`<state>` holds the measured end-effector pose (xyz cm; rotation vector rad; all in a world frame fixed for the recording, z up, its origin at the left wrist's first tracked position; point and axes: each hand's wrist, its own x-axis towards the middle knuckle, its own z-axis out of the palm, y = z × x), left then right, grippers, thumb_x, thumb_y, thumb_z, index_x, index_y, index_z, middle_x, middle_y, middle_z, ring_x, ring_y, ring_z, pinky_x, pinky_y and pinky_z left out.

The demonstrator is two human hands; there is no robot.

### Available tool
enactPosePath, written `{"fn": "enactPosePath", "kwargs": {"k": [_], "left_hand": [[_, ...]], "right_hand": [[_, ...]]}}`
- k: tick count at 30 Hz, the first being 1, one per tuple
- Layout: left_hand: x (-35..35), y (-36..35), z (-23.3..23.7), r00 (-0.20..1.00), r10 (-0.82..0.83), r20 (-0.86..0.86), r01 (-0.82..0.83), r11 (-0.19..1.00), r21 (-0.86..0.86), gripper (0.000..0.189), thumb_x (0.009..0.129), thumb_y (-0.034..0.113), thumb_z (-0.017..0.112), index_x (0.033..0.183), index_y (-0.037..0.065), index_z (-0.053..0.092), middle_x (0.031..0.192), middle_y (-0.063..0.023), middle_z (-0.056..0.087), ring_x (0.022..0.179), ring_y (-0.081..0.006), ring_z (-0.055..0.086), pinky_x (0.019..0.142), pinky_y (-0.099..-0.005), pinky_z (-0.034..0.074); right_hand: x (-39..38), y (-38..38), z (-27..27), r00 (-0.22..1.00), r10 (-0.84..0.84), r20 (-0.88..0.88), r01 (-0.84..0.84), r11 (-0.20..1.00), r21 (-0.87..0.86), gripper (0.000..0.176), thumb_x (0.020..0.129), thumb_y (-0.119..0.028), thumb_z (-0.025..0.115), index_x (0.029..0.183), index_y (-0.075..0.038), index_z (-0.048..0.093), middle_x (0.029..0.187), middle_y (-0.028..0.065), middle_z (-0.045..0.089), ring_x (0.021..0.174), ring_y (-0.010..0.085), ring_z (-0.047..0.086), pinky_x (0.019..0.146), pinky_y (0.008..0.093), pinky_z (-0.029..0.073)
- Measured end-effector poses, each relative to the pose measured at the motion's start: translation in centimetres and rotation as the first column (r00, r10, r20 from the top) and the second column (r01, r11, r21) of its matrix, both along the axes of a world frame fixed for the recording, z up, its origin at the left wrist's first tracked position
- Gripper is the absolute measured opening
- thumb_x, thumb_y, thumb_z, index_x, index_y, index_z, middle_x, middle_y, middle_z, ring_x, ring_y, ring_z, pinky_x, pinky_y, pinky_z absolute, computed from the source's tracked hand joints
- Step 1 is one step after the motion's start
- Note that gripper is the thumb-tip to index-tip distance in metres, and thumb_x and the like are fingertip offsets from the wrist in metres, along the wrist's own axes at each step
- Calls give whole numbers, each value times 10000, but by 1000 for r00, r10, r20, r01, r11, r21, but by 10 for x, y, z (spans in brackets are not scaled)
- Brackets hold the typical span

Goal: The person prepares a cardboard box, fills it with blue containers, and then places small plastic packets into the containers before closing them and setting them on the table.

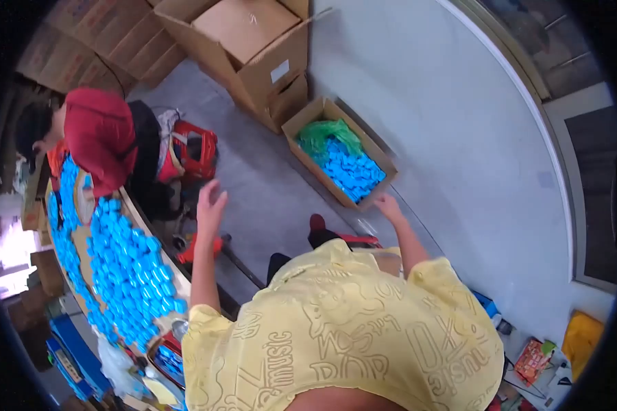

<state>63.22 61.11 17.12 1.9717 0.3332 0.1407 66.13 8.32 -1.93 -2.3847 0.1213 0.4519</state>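
My left hand (211, 207) is raised over the floor to the right of the table, its fingers apart and nothing in it. My right hand (390, 207) is beside the near right corner of an open cardboard box (337, 190). Its fingers are loosely bent, with no object visible in them; whether they touch the box is hard to make out. Many small shiny blue pieces (353, 168) lie in that box, with a crumpled green plastic bag (332, 137) over its far end. More blue pieces (127, 267) cover the table to my left.
A person in a red top (99, 130) leans over the far part of the table (140, 216). Near them is a red plastic stool (197, 151). Stacked cardboard boxes (271, 75) stand ahead, against a pale wall (445, 103). A blue container (72, 359) is at lower left.
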Motion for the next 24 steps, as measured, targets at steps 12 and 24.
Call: {"fn": "enactPosePath", "kwargs": {"k": [12, 24], "left_hand": [[524, 106, 93, 868, -378, 323, -103, 498, 861, 455, 793, 220, 659, 1151, -25, 524, 1183, -210, 528, 1126, -326, 499, 946, -376, 403], [677, 178, 32, 916, -307, -259, 401, 664, 631, 542, 673, 445, 741, 928, -21, 628, 924, -228, 647, 854, -307, 638, 774, -395, 479]], "right_hand": [[-80, 62, 96, 757, -634, -157, 633, 772, -64, 319, 827, -300, 547, 887, 9, 597, 703, 135, 602, 595, 205, 580, 571, 364, 469], [-154, 157, 22, 620, -605, -499, 634, 761, -135, 236, 789, -207, 628, 818, 21, 571, 718, 164, 600, 681, 262, 598, 631, 386, 477]]}}
